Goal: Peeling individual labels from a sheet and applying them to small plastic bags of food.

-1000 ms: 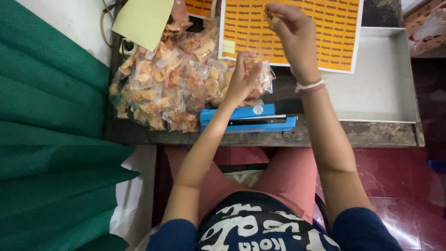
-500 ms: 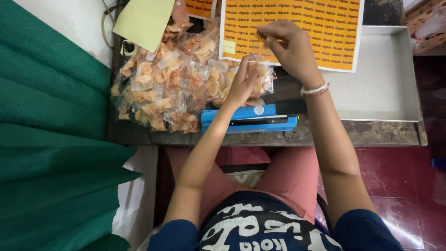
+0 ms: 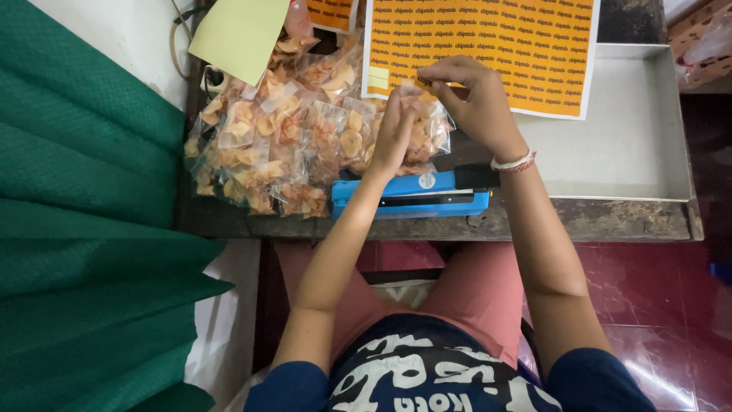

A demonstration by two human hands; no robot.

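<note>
My left hand (image 3: 393,131) grips a small clear bag of orange chips (image 3: 429,130) and holds it upright above a blue heat sealer (image 3: 412,194). My right hand (image 3: 474,101) meets the top of the same bag, thumb and fingers pinched together; whether a small yellow sticker is between them I cannot tell. Behind the hands lies an orange sheet of stickers (image 3: 496,46). A white band circles my right wrist.
A heap of sealed chip bags (image 3: 282,145) covers the table's left part. A shallow metal tray (image 3: 610,145) lies at the right under the sticker sheet. A pale yellow sheet (image 3: 240,34) lies at the back left. Green cloth (image 3: 84,229) hangs at the left.
My right hand has come down from the orange sticker sheet to the top of the bag. My left hand has kept the bag in place.
</note>
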